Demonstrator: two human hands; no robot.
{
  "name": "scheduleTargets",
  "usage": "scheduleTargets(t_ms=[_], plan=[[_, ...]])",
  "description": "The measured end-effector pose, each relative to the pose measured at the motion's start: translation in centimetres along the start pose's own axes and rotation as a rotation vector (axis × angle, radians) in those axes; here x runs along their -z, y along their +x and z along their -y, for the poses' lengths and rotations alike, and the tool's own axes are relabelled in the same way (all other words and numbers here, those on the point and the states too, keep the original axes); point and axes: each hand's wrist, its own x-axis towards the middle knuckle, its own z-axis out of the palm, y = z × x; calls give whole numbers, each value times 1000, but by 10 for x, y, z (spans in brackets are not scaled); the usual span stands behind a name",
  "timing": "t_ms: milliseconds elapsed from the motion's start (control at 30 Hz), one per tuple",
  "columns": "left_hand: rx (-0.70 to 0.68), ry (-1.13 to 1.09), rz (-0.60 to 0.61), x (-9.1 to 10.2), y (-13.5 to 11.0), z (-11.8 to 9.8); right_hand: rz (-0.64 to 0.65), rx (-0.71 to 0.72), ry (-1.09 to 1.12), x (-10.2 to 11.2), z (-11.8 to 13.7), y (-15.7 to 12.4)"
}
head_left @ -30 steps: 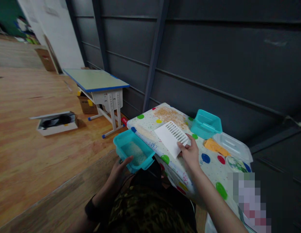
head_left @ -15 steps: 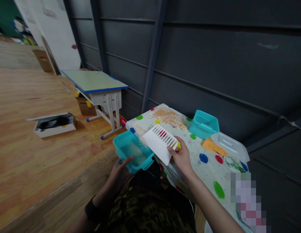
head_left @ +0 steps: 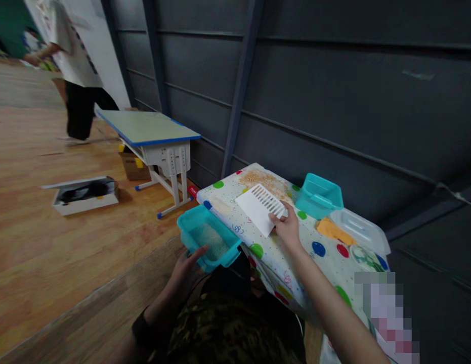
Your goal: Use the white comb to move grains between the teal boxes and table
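Note:
My left hand (head_left: 187, 268) grips the near side of a teal plastic bin (head_left: 221, 227), thumb over the rim. The bin is held at the table's front edge, and pale fine grains (head_left: 214, 241) lie on its bottom. In my right hand (head_left: 289, 227) is a flat white slotted plate (head_left: 257, 215), pinched at its right end and tilted above the table. Behind the plate, coarser tan grains (head_left: 254, 177) are spread on the patterned tablecloth (head_left: 318, 268). A small heap of fine pale grains (head_left: 221, 206) sits close to the front edge, beside the bin.
Against the dark wall stands a second teal bin (head_left: 319, 194), with an orange cloth (head_left: 334, 231) and a clear lid (head_left: 360, 230) to its right. A desk (head_left: 147, 126) and an open white box (head_left: 87, 197) are to the left. A person (head_left: 78, 65) walks in the background.
My right hand has moved the white plate up and right, away from the bin and farther over the table. The left hand and bin stay nearly still. A person has come into view.

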Motion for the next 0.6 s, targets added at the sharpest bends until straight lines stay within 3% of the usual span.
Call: scheduleTargets(t_ms=[267, 433, 600], plan=[[-11, -16, 9, -1, -3, -2, 188, 15, 45, -7, 9, -26], [16, 0, -33, -10, -13, -13, 111, -6, 74, -4, 12, -26], [-18, 8, -11, -1, 2, -1, 118, -20, 39, -7, 8, -37]])
